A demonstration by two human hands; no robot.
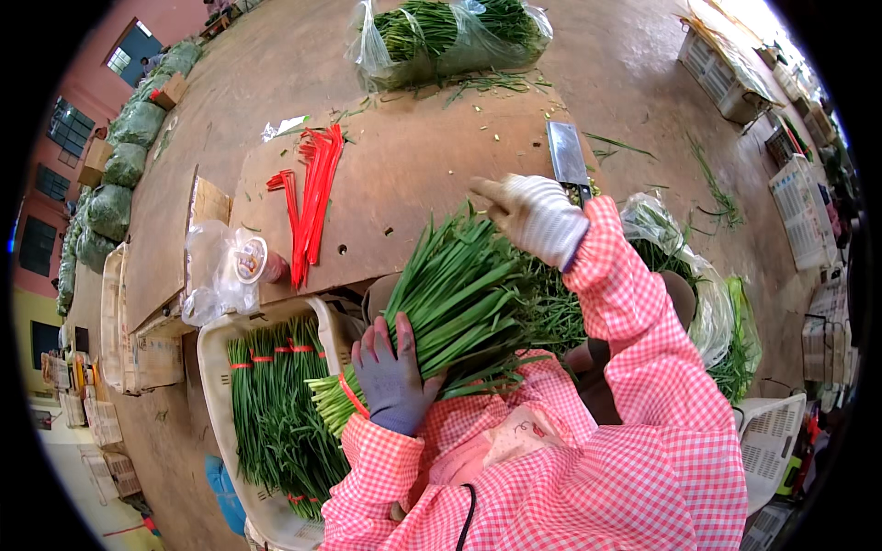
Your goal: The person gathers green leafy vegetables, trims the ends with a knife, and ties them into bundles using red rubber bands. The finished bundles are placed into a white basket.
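Observation:
My left hand (395,377), in a grey-purple glove, grips a thick bundle of garlic chives (458,289) across my lap. A red tie (353,395) circles the bundle's pale stem end, just past my wrist. The green leaf ends fan away towards the table. My right hand (534,217), in a striped white knit glove, is raised at the leaf tips, slightly blurred, with its fingers pointing left and nothing seen in them. Beyond it, a cleaver (568,153) lies on the wooden table (413,158), its handle partly behind my right hand and sleeve.
Red tie strips (318,200) lie on the table beside a plastic cup (256,262) and clear bag. A white crate (207,358) at my left holds tied chive bundles (282,406). Bagged chives (455,34) sit at the far edge; more chives in plastic (720,324) stand right.

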